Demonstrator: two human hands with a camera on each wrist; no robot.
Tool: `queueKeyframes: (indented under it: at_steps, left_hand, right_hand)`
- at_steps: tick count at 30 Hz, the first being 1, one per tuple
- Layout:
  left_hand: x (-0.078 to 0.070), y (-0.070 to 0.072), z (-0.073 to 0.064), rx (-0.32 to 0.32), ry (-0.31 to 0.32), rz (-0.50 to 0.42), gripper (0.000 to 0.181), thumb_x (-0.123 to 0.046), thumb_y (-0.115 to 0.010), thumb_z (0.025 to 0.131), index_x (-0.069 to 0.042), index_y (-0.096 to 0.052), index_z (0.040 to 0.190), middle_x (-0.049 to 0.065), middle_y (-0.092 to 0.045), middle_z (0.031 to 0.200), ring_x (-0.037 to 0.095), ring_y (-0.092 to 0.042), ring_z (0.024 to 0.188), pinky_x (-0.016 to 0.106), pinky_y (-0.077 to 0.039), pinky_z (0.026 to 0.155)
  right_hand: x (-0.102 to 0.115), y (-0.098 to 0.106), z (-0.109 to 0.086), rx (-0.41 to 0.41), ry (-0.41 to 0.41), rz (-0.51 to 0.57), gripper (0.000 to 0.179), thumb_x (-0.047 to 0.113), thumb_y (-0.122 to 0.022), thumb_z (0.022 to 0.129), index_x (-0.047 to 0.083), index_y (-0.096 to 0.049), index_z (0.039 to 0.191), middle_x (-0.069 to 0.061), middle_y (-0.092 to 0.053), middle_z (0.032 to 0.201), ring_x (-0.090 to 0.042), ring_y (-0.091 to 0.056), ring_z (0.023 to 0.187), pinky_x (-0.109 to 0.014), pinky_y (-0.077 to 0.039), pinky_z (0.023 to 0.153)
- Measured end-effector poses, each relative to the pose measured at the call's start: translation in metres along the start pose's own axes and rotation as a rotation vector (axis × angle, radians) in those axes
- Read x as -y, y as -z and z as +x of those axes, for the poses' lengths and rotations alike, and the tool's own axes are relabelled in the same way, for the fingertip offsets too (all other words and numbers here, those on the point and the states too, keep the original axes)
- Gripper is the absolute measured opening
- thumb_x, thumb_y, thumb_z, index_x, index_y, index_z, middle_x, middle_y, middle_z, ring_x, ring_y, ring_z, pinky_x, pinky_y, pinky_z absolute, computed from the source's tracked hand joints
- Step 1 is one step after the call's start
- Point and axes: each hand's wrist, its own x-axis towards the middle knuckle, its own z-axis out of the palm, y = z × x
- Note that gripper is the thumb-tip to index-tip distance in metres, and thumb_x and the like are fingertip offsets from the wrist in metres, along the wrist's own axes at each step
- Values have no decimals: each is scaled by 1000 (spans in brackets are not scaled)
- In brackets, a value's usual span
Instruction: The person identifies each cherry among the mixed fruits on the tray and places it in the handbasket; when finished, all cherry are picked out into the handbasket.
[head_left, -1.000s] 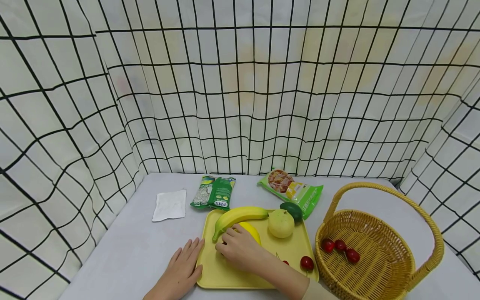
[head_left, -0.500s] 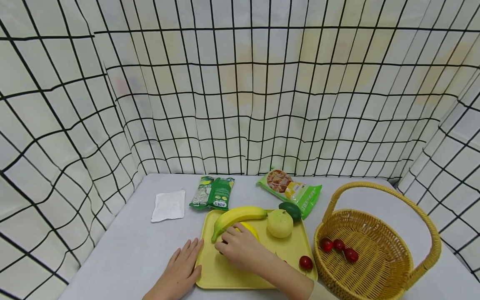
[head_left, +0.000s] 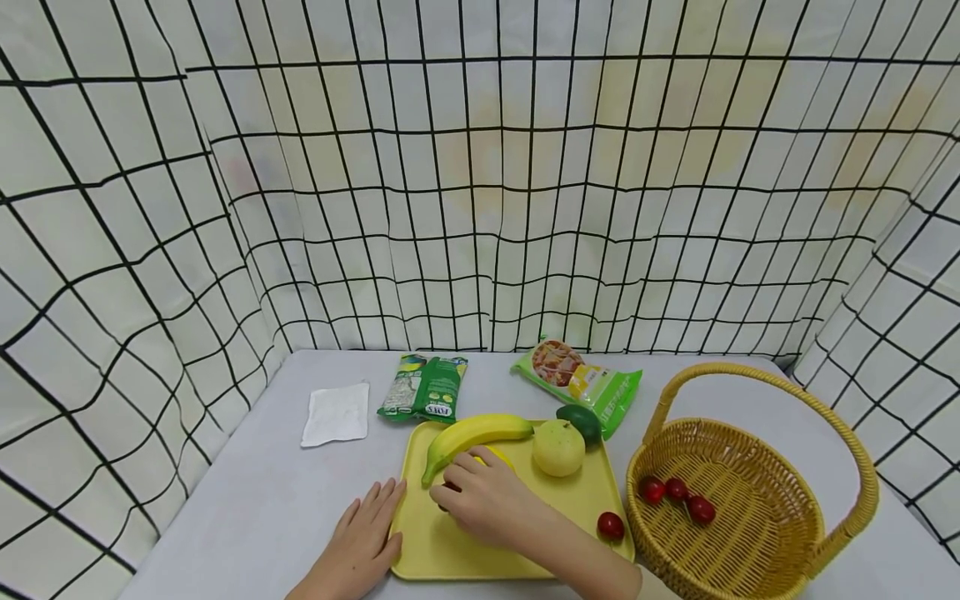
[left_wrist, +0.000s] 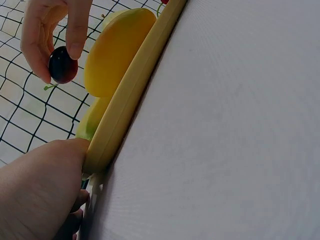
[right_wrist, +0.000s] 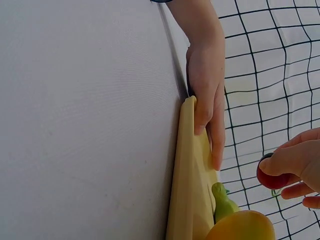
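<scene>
Between the thumb and fingertips of my right hand (head_left: 483,500) a dark red cherry (left_wrist: 63,65) is pinched, its green stem hanging below; the head view mostly hides it. The hand is over the left part of a yellow tray (head_left: 427,562), beside a yellow mango (left_wrist: 120,52). My left hand (head_left: 360,537) lies with straight fingers at the tray's left edge, thumb touching the rim. Also on the tray are a banana (head_left: 480,431), a round yellow-green fruit (head_left: 558,447), a dark green oval fruit (head_left: 581,423) and another cherry (head_left: 611,526).
Right of the tray stands a wicker basket (head_left: 757,550) with a tall handle and three cherries (head_left: 677,489) inside. Behind the tray lie a green packet (head_left: 423,387) and a green food bag (head_left: 581,379). A white tissue (head_left: 336,414) is at left; gridded cloth walls surround the table.
My right hand stays almost in place with its fingers together. Its forearm now covers the small cherry that showed beside it on the tray. The left hand keeps its place.
</scene>
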Motion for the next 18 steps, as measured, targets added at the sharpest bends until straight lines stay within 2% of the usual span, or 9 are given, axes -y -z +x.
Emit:
queueKeyframes:
  at_steps: [5, 12, 18]
  left_hand:
    - [0, 0, 0, -6, -8, 3, 60, -28, -47, 94, -7, -25, 145, 14, -27, 147, 35, -16, 136, 56, -9, 105]
    - [0, 0, -1, -6, -10, 5, 59, -27, -46, 94, -7, -24, 145, 14, -27, 147, 34, -15, 136, 55, -8, 106]
    - [-1, 0, -1, 2, -4, 7, 60, -27, -47, 94, -6, -24, 145, 14, -27, 147, 34, -15, 136, 55, -8, 106]
  right_hand:
    - [-1, 8, -3, -47, 6, -10, 9, 24, -65, 84, 23, -62, 93, 7, -58, 92, -10, -51, 91, -28, -41, 89]
    - [-7, 17, -6, -140, -1, -32, 8, 16, -60, 85, 22, -63, 89, 7, -58, 88, -11, -52, 87, -29, -42, 86]
    - [-11, 23, -12, -150, -30, -36, 12, 15, -61, 83, 21, -64, 92, 5, -59, 88, -13, -53, 88, -30, -42, 86]
